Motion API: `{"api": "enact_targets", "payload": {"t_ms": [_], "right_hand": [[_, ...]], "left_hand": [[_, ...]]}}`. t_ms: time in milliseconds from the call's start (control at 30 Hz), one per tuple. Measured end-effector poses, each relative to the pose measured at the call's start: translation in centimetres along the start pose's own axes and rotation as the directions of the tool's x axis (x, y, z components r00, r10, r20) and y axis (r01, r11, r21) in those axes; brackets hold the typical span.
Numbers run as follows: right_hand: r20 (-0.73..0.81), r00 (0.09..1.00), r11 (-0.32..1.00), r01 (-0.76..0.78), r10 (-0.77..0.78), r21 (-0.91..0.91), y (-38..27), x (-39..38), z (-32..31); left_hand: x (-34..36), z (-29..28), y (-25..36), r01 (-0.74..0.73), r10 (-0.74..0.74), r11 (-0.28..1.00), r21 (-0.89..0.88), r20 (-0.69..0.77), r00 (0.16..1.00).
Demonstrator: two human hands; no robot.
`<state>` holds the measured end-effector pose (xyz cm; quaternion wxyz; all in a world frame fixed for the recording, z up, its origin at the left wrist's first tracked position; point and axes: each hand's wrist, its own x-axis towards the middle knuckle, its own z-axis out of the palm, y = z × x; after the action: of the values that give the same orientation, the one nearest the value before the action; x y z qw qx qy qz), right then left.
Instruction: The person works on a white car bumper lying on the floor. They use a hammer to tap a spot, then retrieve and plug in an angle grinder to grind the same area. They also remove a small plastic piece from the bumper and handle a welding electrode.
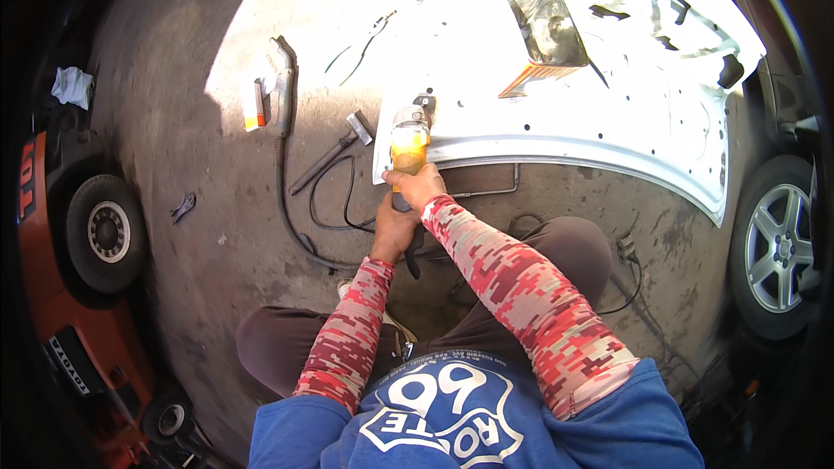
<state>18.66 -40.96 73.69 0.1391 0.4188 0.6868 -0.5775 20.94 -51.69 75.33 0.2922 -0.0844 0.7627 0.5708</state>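
Note:
Both of my hands hold a yellow angle grinder over the white metal panel, its head by a small dark piece near the panel's left part. My right hand is closed around the yellow body. My left hand is lower, closed around the rear of the grinder. Whether the grinder's disc touches the panel, I cannot tell. Just left of my hands a hammer-like tool and black cables lie on the concrete floor.
A shiny rectangular container and several dark pieces lie on the panel. A welding torch with hose, a small box and thin pliers lie ahead-left. An orange forklift stands left, a car wheel right.

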Motion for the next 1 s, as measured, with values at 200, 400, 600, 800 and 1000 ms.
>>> {"api": "enact_targets", "payload": {"t_ms": [200,400,600,800,1000], "right_hand": [[0.011,1.0,1.0,-0.005,0.004,0.019,-0.2,-0.3,-0.9],[0.011,1.0,1.0,-0.019,0.019,0.023,-0.5,-0.6,-1.6],[-0.017,1.0,1.0,-0.023,0.023,-0.006,-0.6,-0.2,-1.4],[-0.007,1.0,1.0,-0.005,0.005,0.02,-0.3,0.2,-1.1],[-0.02,1.0,1.0,-0.005,0.005,0.01,-0.3,0.2,-1.1]], "left_hand": [[-0.1,0.7,0.1,0.008,-0.008,1.0,-0.019,-0.002,1.0],[0.1,1.2,-0.2,-0.003,0.003,1.0,0.004,-0.011,1.0],[0.5,1.2,-0.1,-0.012,0.012,1.0,0.004,-0.013,1.0],[0.7,1.0,-0.1,-0.009,0.009,1.0,0.028,-0.005,1.0],[1.0,0.9,-0.6,-0.033,0.033,0.999,0.027,-0.001,0.999]]}}
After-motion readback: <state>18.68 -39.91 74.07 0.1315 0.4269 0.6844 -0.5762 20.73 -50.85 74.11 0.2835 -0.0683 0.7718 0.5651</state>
